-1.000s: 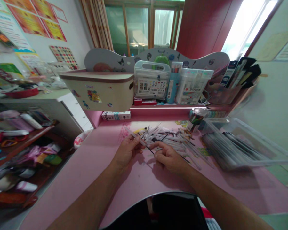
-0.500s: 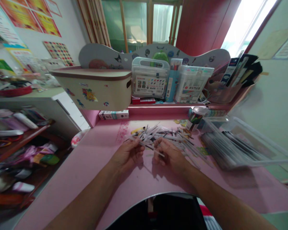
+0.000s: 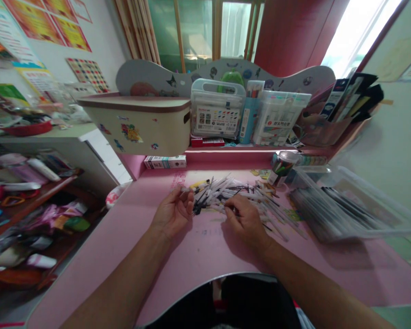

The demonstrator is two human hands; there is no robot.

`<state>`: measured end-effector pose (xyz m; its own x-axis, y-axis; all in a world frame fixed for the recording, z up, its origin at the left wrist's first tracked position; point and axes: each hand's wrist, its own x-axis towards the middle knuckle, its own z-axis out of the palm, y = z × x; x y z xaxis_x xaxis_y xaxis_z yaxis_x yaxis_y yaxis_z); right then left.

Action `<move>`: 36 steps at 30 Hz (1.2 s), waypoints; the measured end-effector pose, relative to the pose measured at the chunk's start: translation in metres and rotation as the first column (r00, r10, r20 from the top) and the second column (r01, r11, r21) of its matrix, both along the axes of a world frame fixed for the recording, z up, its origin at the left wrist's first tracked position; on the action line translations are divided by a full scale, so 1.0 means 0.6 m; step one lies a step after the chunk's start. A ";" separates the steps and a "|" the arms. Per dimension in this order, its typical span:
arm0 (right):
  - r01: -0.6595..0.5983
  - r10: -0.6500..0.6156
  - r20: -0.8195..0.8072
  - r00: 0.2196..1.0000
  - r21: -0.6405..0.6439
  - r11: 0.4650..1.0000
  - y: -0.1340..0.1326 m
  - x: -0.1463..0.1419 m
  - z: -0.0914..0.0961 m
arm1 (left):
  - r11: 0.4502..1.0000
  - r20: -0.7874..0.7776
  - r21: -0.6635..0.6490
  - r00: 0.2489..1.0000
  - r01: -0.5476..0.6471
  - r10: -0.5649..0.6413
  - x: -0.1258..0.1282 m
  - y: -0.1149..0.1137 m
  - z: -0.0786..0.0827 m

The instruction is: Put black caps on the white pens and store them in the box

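Note:
A loose heap of thin pen refills [image 3: 222,187], mostly whitish and clear with some dark ones, lies on the pink desk [image 3: 198,260]. At the left side of the heap is my left hand [image 3: 174,212], palm turned inward and fingers curled. Something small and pale shows by its thumb tip, too blurred to name. My right hand [image 3: 246,221] rests against the near right edge of the heap, thumb and forefinger pinched on a thin pen refill, mostly hidden by the hand. Yellow and black pieces lie at the heap's upper left.
To the right stands a clear plastic box [image 3: 349,205] holding many dark-tipped sticks in sleeves. A clear jar of pens [image 3: 282,167] is behind the heap. The shelf carries a cream bin [image 3: 137,128], marker cases [image 3: 217,109] and a pen holder [image 3: 324,130]. A small box [image 3: 166,161] sits beneath.
My hands were close together with a thin refill between them. They have moved apart: the left went left, and the right shifted to the heap. The view turned slightly.

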<state>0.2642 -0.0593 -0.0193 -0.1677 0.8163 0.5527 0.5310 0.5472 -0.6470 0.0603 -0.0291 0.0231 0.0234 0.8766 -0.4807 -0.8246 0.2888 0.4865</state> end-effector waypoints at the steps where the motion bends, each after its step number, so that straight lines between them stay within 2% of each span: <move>1: -0.029 0.026 0.076 0.997 0.033 0.999 0.000 -0.002 -0.001 | 1.000 -0.008 -0.002 1.000 -0.007 0.007 -0.001 0.001 0.000; 4: -0.137 0.122 0.288 0.950 0.031 0.990 -0.001 -0.009 -0.001 | 0.999 -0.032 0.016 0.999 -0.035 0.035 -0.003 0.005 -0.002; 9: -0.260 0.240 0.535 0.810 -0.040 0.965 -0.008 -0.028 0.004 | 0.993 -0.084 0.073 0.992 -0.094 0.100 -0.009 0.013 -0.013; 12: -0.286 0.270 0.622 0.735 -0.077 0.955 -0.009 -0.035 0.006 | 0.985 -0.114 0.114 0.984 -0.127 0.140 -0.013 0.015 -0.013; 15: -0.307 0.294 0.653 0.698 -0.097 0.947 -0.005 -0.042 0.008 | 0.976 -0.124 0.127 0.974 -0.175 0.191 -0.013 0.014 -0.005; 21: -0.351 0.249 0.683 0.687 0.011 0.936 0.024 -0.092 0.004 | 0.964 -0.126 0.135 0.961 -0.231 0.248 -0.015 0.013 0.005; 28: -0.281 0.150 0.688 0.710 0.082 0.956 0.053 -0.170 -0.015 | 0.950 -0.149 0.160 0.945 -0.268 0.291 -0.025 0.016 0.004; 32: -0.306 0.163 0.696 0.700 0.086 0.948 0.061 -0.172 -0.021 | 0.951 -0.151 0.162 0.946 -0.263 0.287 -0.025 0.016 0.004; 36: -0.370 0.282 0.619 0.733 0.015 0.929 0.065 -0.136 -0.001 | 0.962 -0.159 0.158 0.956 -0.223 0.247 -0.020 0.016 0.003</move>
